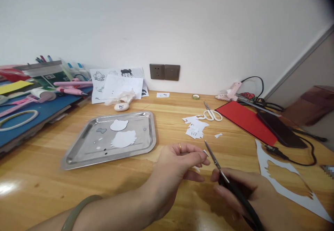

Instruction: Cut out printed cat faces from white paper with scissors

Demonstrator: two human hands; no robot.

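Observation:
My left hand [182, 161] pinches a tiny piece of paper [206, 153] between thumb and forefinger; a dark edge shows on it. My right hand [242, 192] is wrapped round a pair of black-handled scissors [217, 166], whose blades point up and away, just right of the paper and apart from it. The blades look closed or nearly so. Beyond my hands lies a small pile of white paper scraps [195, 126], with one loose scrap [218, 135] to its right. Another bit of white shows under my left fingers, partly hidden.
A metal tray [153, 133] at left holds white cat-shaped cutouts [119, 125] and small pieces. White-handled scissors [214, 115], a red sheet [245, 121], a pink glue gun [229, 93] and cables lie at right. A cut-out paper remnant [287, 192] lies near right. Craft tools crowd the blue surface [52, 109].

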